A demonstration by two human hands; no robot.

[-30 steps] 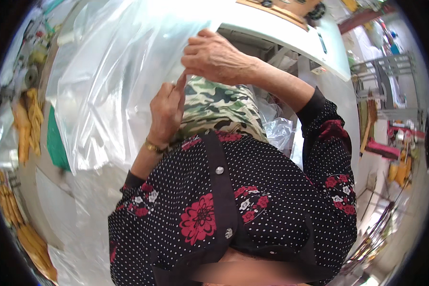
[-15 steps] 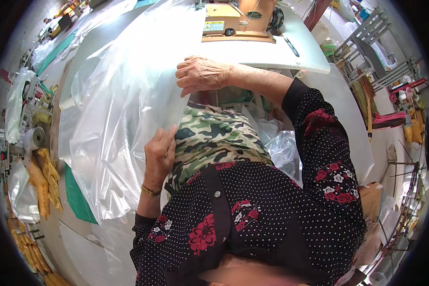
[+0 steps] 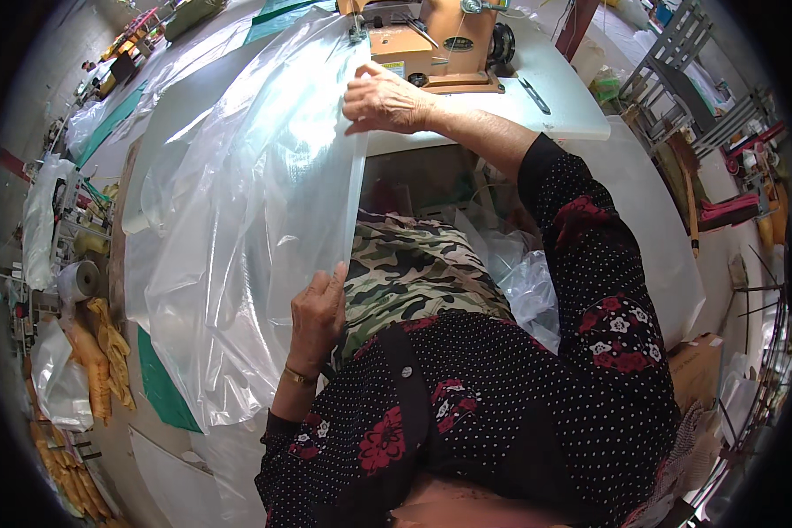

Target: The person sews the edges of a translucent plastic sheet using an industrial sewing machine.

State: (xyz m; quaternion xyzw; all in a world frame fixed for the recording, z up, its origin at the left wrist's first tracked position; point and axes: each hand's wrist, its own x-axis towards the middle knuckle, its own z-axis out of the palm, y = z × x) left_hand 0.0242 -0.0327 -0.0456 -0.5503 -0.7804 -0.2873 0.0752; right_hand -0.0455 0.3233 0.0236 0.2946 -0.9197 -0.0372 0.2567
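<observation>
A person in a dotted, floral-patterned black top (image 3: 519,405) worked a clear plastic sheet (image 3: 255,229) spread from the upper centre to the lower left of the frame. The left hand (image 3: 318,315), near centre, had its grip clamped on the sheet's right edge. The right hand (image 3: 387,101), at upper centre, laid its fingers over the same edge; whether that grip was closed could not be told. Just beyond, a tan sewing machine (image 3: 458,44) stood on a white desk (image 3: 576,119) near a slim dark tool (image 3: 533,96).
</observation>
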